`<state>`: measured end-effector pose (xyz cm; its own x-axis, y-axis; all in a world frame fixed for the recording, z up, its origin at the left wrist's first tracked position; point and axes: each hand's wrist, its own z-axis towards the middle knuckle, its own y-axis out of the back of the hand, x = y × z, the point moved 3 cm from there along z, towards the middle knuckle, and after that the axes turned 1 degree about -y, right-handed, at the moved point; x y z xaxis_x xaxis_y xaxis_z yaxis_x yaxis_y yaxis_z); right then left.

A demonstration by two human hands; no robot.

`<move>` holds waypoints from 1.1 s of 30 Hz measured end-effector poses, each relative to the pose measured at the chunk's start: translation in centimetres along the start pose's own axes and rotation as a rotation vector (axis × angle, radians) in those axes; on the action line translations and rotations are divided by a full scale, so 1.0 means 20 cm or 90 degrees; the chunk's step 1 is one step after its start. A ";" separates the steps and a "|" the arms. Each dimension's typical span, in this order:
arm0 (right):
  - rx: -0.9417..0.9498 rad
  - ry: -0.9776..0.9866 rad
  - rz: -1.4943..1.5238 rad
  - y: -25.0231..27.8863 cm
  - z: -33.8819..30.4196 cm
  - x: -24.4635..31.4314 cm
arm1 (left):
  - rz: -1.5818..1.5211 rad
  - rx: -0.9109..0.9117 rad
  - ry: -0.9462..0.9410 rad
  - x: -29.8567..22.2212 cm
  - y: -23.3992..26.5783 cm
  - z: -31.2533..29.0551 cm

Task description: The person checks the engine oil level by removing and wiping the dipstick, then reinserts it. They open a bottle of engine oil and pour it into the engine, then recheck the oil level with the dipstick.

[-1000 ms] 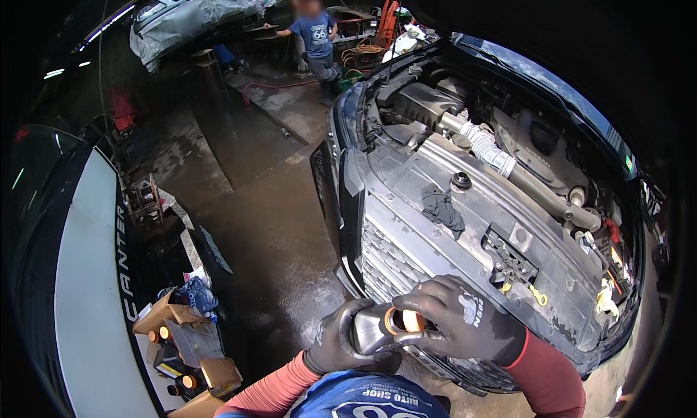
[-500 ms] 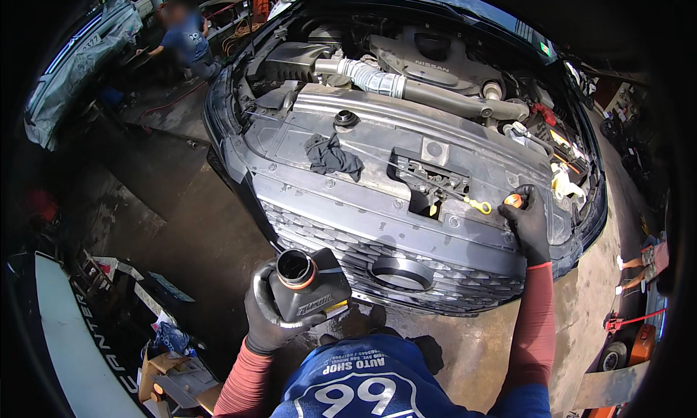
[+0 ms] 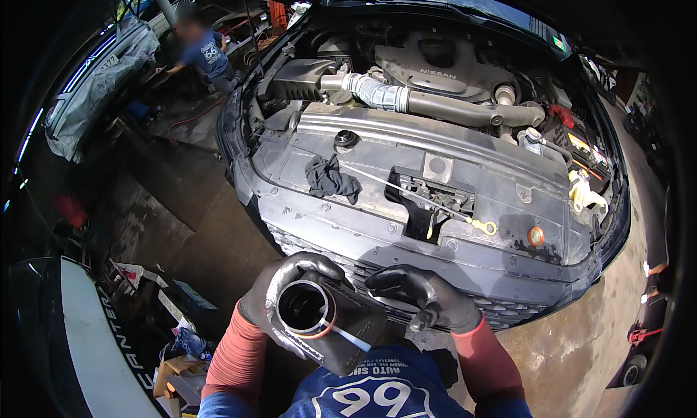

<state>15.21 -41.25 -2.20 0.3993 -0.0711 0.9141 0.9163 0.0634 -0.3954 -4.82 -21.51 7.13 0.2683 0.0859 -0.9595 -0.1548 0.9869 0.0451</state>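
My left hand [image 3: 270, 302] is wrapped round a black plastic bottle [image 3: 352, 329], which looks like a motor oil bottle. The bottle's wide mouth has no cap and tilts up toward me, with an orange ring around its neck. Beside the bottle's right side, my right hand [image 3: 435, 298] has its fingers curved and apart from the thumb, with nothing seen in it. Both hands wear dark gloves. On the car's front panel lies an orange cap [image 3: 536, 236]. To its left rests a dipstick with a yellow loop handle [image 3: 483, 228].
Beyond my hands stands a dark car with its engine bay [image 3: 435, 76] exposed. A crumpled black cloth [image 3: 330, 180] and a round black cap [image 3: 345, 138] sit on its front panel. A person [image 3: 203, 55] is at the far left. Cardboard boxes [image 3: 178, 367] stand at lower left.
My right hand has let go of the orange cap on the front panel and come back beside the bottle. The bottle has moved slightly nearer to me and right, its mouth tilting more toward me.
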 end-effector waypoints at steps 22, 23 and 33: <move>-0.293 0.240 -0.186 -0.27 0.22 0.09 | -0.188 0.396 -0.111 0.13 0.17 0.76; -0.346 0.253 -0.184 -0.28 0.24 0.09 | -0.209 0.349 -0.062 0.11 0.20 0.74; -0.638 0.323 -0.192 -0.30 0.45 0.15 | -0.140 0.201 -0.113 -0.12 0.49 0.74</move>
<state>10.70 -32.94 3.79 -0.0806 -0.3542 0.9317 0.4990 -0.8235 -0.2700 7.04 -9.99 14.04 0.4265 -0.1357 -0.8942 0.2160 0.9754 -0.0450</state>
